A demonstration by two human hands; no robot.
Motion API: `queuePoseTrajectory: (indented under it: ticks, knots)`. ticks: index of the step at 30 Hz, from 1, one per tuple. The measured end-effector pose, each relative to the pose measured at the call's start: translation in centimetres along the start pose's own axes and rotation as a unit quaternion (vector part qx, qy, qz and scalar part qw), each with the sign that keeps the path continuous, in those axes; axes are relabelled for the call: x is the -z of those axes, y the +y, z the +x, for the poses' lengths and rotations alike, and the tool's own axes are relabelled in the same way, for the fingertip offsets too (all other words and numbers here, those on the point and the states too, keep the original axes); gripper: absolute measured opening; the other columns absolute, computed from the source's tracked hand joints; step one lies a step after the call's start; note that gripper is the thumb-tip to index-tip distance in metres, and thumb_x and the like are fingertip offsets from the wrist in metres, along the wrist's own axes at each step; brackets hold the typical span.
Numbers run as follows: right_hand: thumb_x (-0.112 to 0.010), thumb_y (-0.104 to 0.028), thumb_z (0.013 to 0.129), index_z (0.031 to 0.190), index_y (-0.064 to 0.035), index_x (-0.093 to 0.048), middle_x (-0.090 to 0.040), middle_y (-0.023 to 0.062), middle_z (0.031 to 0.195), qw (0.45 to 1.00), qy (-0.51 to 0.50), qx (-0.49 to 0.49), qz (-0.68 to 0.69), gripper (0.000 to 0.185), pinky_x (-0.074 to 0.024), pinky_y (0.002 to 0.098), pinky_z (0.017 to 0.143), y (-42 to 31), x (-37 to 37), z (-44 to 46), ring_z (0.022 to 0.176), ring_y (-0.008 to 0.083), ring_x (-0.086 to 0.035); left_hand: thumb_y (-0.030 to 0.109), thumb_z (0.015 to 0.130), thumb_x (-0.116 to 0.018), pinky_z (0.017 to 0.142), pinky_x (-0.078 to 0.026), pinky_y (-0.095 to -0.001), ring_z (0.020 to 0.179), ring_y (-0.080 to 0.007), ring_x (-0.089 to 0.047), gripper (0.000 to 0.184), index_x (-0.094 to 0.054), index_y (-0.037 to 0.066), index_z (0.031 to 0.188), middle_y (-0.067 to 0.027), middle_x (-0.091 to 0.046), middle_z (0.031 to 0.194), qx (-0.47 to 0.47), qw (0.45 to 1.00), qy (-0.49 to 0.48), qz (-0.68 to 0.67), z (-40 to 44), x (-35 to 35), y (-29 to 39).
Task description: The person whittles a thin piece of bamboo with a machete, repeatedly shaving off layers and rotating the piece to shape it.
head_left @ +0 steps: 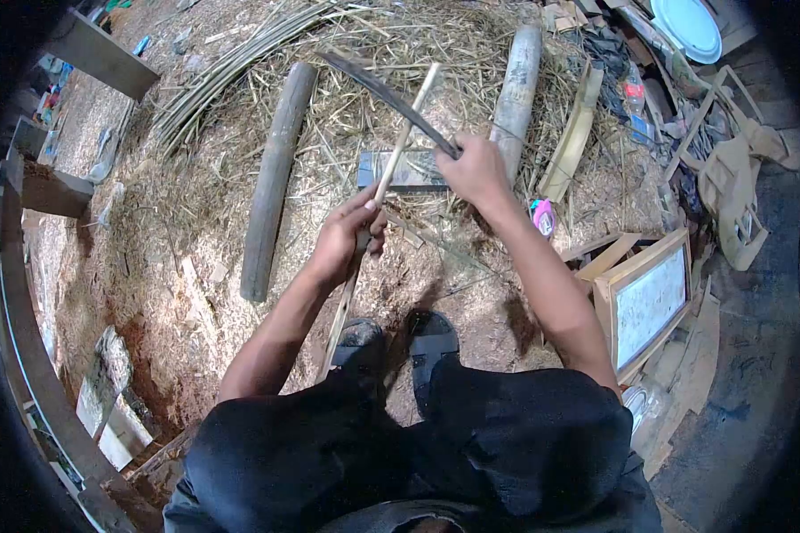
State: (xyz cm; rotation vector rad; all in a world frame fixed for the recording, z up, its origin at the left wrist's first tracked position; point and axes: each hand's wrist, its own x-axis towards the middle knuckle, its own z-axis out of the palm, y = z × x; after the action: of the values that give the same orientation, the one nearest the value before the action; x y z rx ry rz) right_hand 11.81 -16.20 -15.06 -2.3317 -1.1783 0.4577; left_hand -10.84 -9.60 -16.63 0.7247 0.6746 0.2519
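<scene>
Pale shavings and dry, straw-coloured fibre cover the dirt floor (pixel 182 209) around your black sandals (pixel 434 339). Taking twelve o'clock as straight ahead from mid-view, your left hand (pixel 342 235) is wrapped round a long, thin, pale wooden strip (pixel 395 164), which slants from one o'clock down to seven, its lower end beside your knee. Your right hand (pixel 477 173) is closed on the near end of a long, dark, narrow metal blade (pixel 384 91) that points to eleven o'clock and crosses the strip near its upper end; you cannot tell whether they touch. At twelve, beneath your hands, lies a dark rectangular block (pixel 418 171).

Work on the strip looks under way, though how much shaping remains cannot be told. Many slim greenish strips (pixel 209 99) lie bundled at eleven, possibly finished pieces or waiting stock. Two round grey-brown poles, at ten (pixel 278 182) and one (pixel 517 84), appear whole.
</scene>
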Motion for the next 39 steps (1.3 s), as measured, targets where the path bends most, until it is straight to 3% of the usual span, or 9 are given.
queuePoseTrajectory:
  ticks: [5,9,15,20,23,25,27,29,39]
  knots:
    - [-0.062,-0.029,0.087,0.085,-0.0058,-0.062,-0.054,0.0024,0.058,0.992,-0.073,0.095,0.045,0.023,-0.0459,0.0338,0.047,-2.6,-1.7,-4.1,0.046,0.0163,-0.052,0.015,0.1,-0.04,0.042,-0.029,-0.022,0.05,-0.0084,-0.035,0.044,-0.04,0.011,0.144,0.0005,-0.042,0.07,0.012,0.999,-0.01,-0.042,0.4,0.7,0.9]
    - [-0.066,-0.021,0.078,0.084,-0.0029,-0.066,-0.062,0.0133,0.057,0.986,-0.041,0.152,-0.046,0.019,-0.0529,0.043,0.061,-1.8,-3.8,-4.4,0.054,0.0298,-0.064,0.016,0.101,-0.043,0.04,-0.023,-0.0209,0.049,-0.0059,-0.032,0.007,-0.041,0.013,0.094,0.0013,-0.042,0.073,0.013,0.997,0.015,-0.077,0.3,1.1,1.0]
    - [-0.064,-0.015,0.075,0.081,-0.0015,-0.067,-0.064,0.0158,0.059,0.988,-0.132,0.047,-0.068,0.015,-0.056,0.043,0.061,-2.5,-2.8,-3.7,0.055,0.0279,-0.066,0.015,0.101,-0.043,0.039,-0.023,-0.0197,0.049,-0.0066,-0.029,0.006,-0.041,0.013,0.096,0.0019,-0.037,0.074,0.022,0.99,-0.051,-0.127,0.4,1.6,0.9]
    - [-0.064,-0.018,0.079,0.081,-0.0006,-0.066,-0.062,0.0139,0.059,0.986,-0.063,0.112,-0.104,0.018,-0.0518,0.0388,0.048,-0.7,-1.9,-0.7,0.049,0.0231,-0.061,0.013,0.101,-0.041,0.037,-0.025,-0.0195,0.049,-0.0052,-0.028,0.053,-0.026,0.013,0.153,0.0036,-0.034,0.073,0.022,0.99,-0.078,-0.112,-0.1,1.4,1.0]
    - [-0.064,-0.025,0.081,0.083,-0.0024,-0.067,-0.063,0.0137,0.06,0.988,0.029,0.108,-0.102,0.023,-0.0537,0.0416,0.048,-1.5,-1.1,-1.3,0.051,0.0258,-0.065,0.013,0.102,-0.041,0.037,-0.026,-0.0195,0.048,-0.0054,-0.028,0.055,-0.024,0.013,0.154,0.0036,-0.034,0.073,0.02,0.993,-0.065,-0.1,-0.6,0.9,1.3]
    - [-0.064,-0.021,0.08,0.084,-0.0017,-0.068,-0.065,0.0183,0.062,0.98,-0.154,0.088,-0.089,0.02,-0.0553,0.0448,0.059,-4.0,-0.5,-3.1,0.057,0.032,-0.067,0.014,0.102,-0.042,0.037,-0.026,-0.0199,0.048,-0.0054,-0.028,0.053,-0.027,0.013,0.153,0.0037,-0.034,0.073,0.022,0.993,-0.061,-0.094,-0.7,0.7,1.4]
    - [-0.063,-0.019,0.082,0.087,-0.0026,-0.069,-0.063,0.012,0.06,0.964,-0.099,0.194,-0.151,0.018,-0.0513,0.0373,0.048,-2.6,-1.7,-2.7,0.048,0.0228,-0.061,0.014,0.102,-0.041,0.037,-0.026,-0.02,0.048,-0.0055,-0.029,0.052,-0.029,0.013,0.152,0.0037,-0.034,0.072,0.066,0.992,0.016,-0.103,-0.6,0.7,1.0]
    - [-0.06,-0.024,0.085,0.08,-0.0025,-0.065,-0.06,0.0072,0.06,0.988,-0.13,0.017,-0.08,0.022,-0.0505,0.0359,0.046,-2.5,-0.2,-0.9,0.052,0.0188,-0.059,0.014,0.103,-0.041,0.039,-0.023,-0.0204,0.048,-0.0048,-0.029,0.05,-0.03,0.012,0.151,0.0036,-0.037,0.074,0.038,0.994,-0.041,-0.092,-1.0,1.3,0.8]
    - [-0.059,-0.023,0.086,0.093,-0.0031,-0.068,-0.057,0.0062,0.06,0.987,-0.086,0.021,-0.133,0.024,-0.052,0.034,0.05,-0.2,1.5,1.0,0.052,0.0192,-0.057,0.013,0.103,-0.038,0.039,-0.025,-0.02,0.048,-0.0052,-0.029,0.05,-0.029,0.013,0.152,0.0046,-0.035,0.071,0.053,0.994,-0.075,-0.066,-2.2,2.1,0.4]
